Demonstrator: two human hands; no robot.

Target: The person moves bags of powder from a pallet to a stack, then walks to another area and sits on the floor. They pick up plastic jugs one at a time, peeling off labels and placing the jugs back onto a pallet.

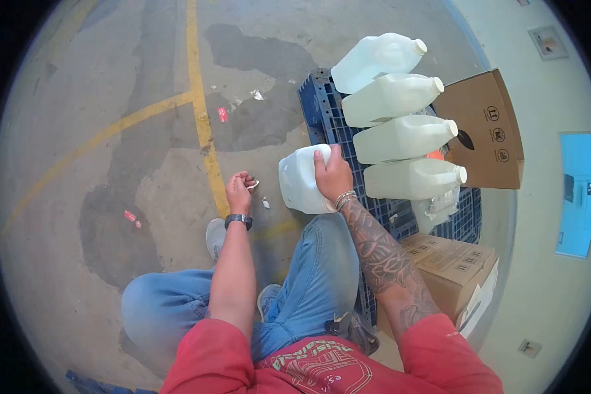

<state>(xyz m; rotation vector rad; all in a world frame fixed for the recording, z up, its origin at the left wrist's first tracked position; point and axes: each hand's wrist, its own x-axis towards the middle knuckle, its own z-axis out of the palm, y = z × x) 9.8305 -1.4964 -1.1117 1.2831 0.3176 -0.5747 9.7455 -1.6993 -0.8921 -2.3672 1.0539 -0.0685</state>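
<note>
My right hand (333,174) is closed on a white plastic jug (298,180), fingers around its handle side. The jug leans over beside my raised knee, its base turned to the left. My left hand (238,194), to the left of the jug and apart from it, pinches a small white scrap (253,185) that looks like a torn label or paper. The jug's cap end is mostly hidden by my right hand and wrist. Another white scrap (266,203) lies on the floor between my left hand and the jug.
Several capped jugs (400,141) stand in a row on a blue plastic pallet (318,108) to the right. An open cardboard box (482,131) is behind them, a closed carton (450,262) nearer me. Red scraps (222,114) and a yellow line (200,108) mark the concrete floor.
</note>
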